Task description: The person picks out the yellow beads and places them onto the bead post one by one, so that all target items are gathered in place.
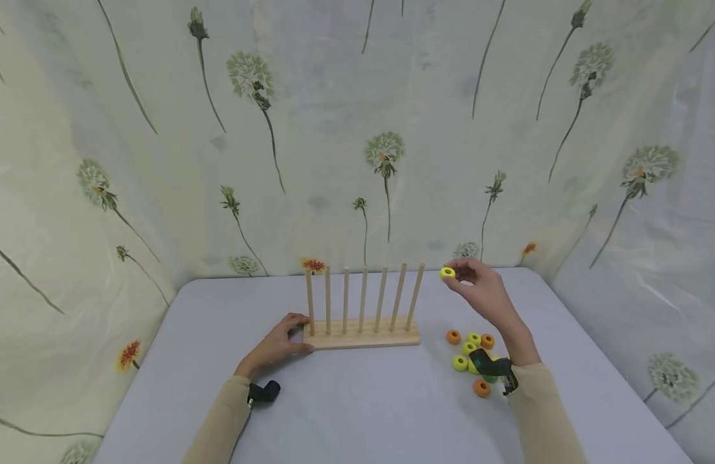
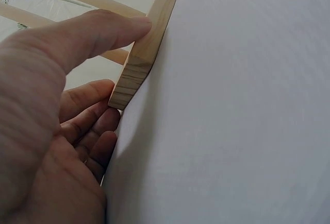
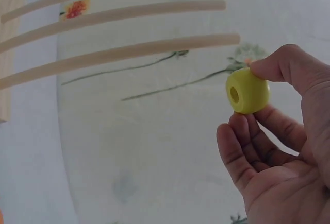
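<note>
My right hand (image 1: 479, 287) pinches a yellow bead (image 3: 248, 91) between thumb and fingertips, raised to the right of the rack's peg tops. The bead's hole shows in the right wrist view. A wooden peg rack (image 1: 363, 339) with a row of several upright bare pegs stands on the table. At its left end my left hand (image 1: 282, 341) grips the base, thumb on the near side and fingers at the far side. The left wrist view shows the thumb and fingertips against the base's end (image 2: 131, 77). Below the right forearm lie loose orange beads (image 1: 482, 388) and yellow-green beads (image 1: 460, 363).
A white-covered table (image 1: 363, 406) carries everything. Behind it and at both sides hangs a curtain with dandelion prints (image 1: 317, 129). A dark wrist camera (image 1: 265, 392) sits on the left wrist, another (image 1: 491, 364) on the right, hiding part of the loose beads.
</note>
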The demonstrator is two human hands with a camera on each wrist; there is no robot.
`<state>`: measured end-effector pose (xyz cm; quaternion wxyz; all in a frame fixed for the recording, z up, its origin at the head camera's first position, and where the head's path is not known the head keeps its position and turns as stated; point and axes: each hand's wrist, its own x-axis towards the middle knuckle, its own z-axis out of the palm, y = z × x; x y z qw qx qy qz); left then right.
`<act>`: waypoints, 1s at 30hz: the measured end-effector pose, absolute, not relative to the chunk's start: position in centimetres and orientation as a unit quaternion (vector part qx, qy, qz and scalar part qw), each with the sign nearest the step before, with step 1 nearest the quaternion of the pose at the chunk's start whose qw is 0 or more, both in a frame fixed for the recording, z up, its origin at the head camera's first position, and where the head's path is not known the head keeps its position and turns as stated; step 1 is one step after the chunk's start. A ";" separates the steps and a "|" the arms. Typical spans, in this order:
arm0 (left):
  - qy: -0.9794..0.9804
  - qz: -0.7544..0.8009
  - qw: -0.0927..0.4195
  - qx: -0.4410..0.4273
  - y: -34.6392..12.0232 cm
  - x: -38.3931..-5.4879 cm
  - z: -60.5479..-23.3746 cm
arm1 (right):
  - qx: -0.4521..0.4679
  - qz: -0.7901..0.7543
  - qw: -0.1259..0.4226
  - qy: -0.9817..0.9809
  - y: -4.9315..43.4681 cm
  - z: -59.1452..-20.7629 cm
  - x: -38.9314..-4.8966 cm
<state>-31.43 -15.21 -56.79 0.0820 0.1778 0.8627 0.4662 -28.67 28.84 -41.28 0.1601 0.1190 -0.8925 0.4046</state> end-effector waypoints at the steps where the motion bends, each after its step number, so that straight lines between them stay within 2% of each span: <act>1: 0.863 0.466 0.081 0.179 -15.2 -31.5 -56.8 | 0.122 0.407 0.162 -0.891 28.6 -41.1 -28.8; 9: 0.865 0.459 0.087 0.182 -15.2 -31.6 -56.9 | 0.156 0.423 0.176 -0.875 27.3 -40.0 -29.7; 30: 0.865 0.459 0.084 0.184 -15.3 -31.5 -56.7 | 0.180 0.441 0.143 -0.868 25.5 -38.6 -30.4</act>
